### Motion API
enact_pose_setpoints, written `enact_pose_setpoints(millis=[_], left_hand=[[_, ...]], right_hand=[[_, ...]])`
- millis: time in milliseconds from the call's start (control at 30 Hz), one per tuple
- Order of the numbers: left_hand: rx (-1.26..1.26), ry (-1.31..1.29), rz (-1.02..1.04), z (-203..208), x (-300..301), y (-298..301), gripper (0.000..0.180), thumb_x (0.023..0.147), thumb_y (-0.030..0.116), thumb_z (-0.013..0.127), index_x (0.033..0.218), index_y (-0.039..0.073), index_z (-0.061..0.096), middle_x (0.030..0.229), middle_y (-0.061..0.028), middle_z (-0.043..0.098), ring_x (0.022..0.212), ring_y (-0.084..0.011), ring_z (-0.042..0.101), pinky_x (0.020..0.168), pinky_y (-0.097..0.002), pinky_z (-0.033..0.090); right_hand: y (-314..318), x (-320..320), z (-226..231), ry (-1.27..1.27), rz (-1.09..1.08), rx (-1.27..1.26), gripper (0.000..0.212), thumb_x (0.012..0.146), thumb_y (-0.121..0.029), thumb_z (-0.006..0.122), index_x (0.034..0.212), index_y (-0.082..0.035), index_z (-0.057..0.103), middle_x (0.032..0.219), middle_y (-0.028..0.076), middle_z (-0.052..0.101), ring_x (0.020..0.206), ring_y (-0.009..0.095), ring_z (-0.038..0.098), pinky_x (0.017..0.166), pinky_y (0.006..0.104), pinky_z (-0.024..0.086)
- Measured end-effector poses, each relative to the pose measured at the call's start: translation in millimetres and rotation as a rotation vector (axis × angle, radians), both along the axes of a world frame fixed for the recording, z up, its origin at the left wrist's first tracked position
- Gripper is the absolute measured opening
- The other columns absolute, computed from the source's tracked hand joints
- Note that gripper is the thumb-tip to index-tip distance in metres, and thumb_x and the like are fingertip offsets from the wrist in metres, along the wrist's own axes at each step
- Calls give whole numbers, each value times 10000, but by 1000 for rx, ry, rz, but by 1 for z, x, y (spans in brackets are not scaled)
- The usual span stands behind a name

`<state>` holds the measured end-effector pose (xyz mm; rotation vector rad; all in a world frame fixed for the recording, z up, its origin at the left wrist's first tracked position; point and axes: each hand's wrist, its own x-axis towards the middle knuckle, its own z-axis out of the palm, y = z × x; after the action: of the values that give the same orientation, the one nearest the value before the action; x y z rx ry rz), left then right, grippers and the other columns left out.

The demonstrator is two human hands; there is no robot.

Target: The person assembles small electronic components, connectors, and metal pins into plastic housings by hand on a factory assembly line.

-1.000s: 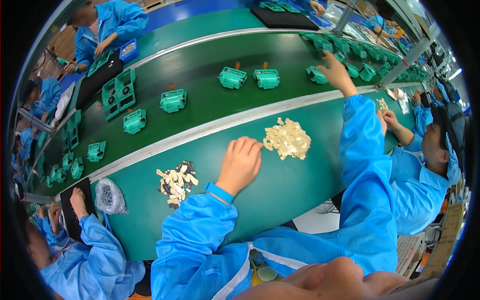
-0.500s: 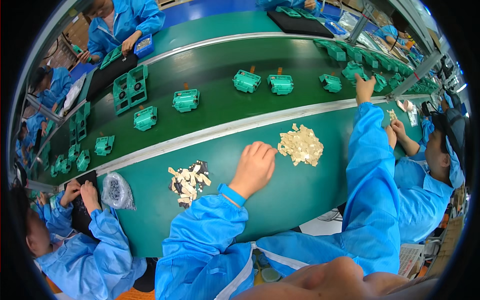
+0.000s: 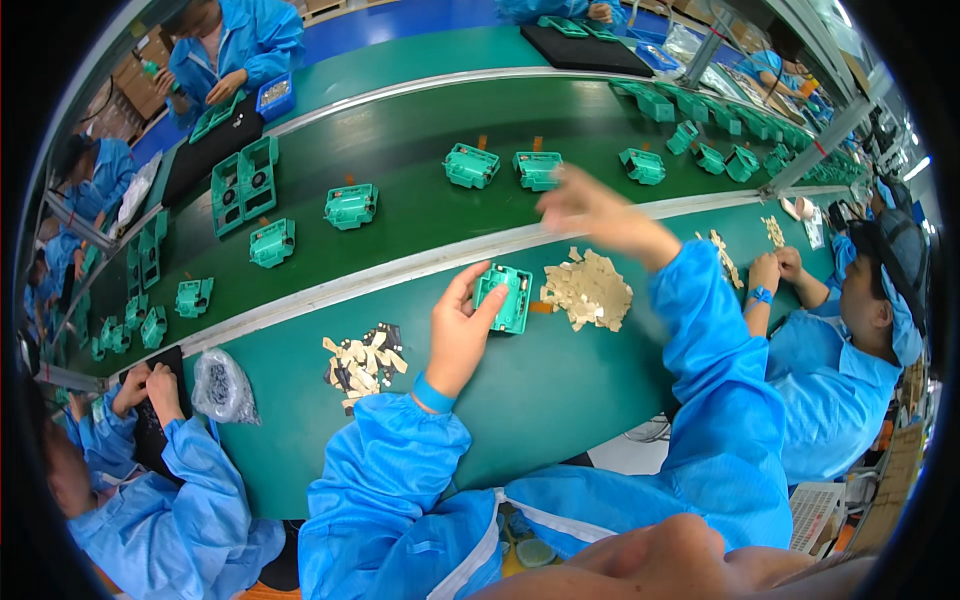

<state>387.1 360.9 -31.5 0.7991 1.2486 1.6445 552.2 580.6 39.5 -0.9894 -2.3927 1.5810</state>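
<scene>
My left hand [image 3: 460,335] is closed around a green plastic housing [image 3: 512,300], held just above the green table, thumb across its face. An orange tab sticks out on the housing's right side. Beside it lies a pile of beige flat pieces [image 3: 588,290]. My right hand [image 3: 595,212] is smeared by motion over the near rail of the belt. Its fingertips overlap the edge of another green housing [image 3: 537,170] in the picture; whether they touch it I cannot tell. Left of my left hand sits a pile of cream and black strips [image 3: 362,366].
Several green housings, one of them [image 3: 350,205], stand along the dark green belt [image 3: 400,150] beyond the metal rail [image 3: 370,262]. A clear plastic bag [image 3: 224,387] of dark bits lies at left. Co-workers in blue sit at both sides and across the belt.
My left hand has taken hold of a green housing and turned palm inward. My right hand has swung left from the far right housings to the rail. The view has shifted slightly.
</scene>
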Motion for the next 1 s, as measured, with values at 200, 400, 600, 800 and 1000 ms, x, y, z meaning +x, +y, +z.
enact_pose_setpoints(millis=[200,400,600,800,1000], left_hand=[[-122,-30,-95,5,2,7,448,986,88,687,1390,-53,553,1294,-139,645,1148,-156,627,977,-287,518],[-157,-63,-83,-4,-6,6,425,987,87,685,1376,-40,569,1244,-123,671,1104,-139,645,943,-275,533],[-200,-56,-96,0,-10,0,420,992,96,680,1372,-42,570,1218,-114,683,1094,-136,647,946,-277,528],[-156,207,-156,-8,-17,11,399,978,144,704,1308,-65,622,1200,-106,704,1072,-138,643,946,-291,512],[-311,587,-272,21,-52,-17,408,940,264,699,1223,-30,692,1076,-151,746,985,-215,691,891,-339,527]], right_hand=[[245,115,-60,93,-972,1014,874,821,-319,829,1467,52,374,1294,271,620,1148,396,649,1007,466,493],[313,181,-102,-222,-1230,953,1060,771,-350,856,1573,-30,242,1345,265,621,1230,452,602,1052,499,463],[298,160,-103,-20,-1199,796,1020,786,-260,809,1587,-23,225,1312,230,658,1236,398,617,1060,433,471],[256,173,-52,611,-1070,428,911,870,-77,734,1570,40,163,1278,217,622,1081,254,640,818,340,585],[40,30,-12,515,-386,30,758,923,-112,656,1567,-17,268,1351,177,591,1071,225,629,891,358,559]])
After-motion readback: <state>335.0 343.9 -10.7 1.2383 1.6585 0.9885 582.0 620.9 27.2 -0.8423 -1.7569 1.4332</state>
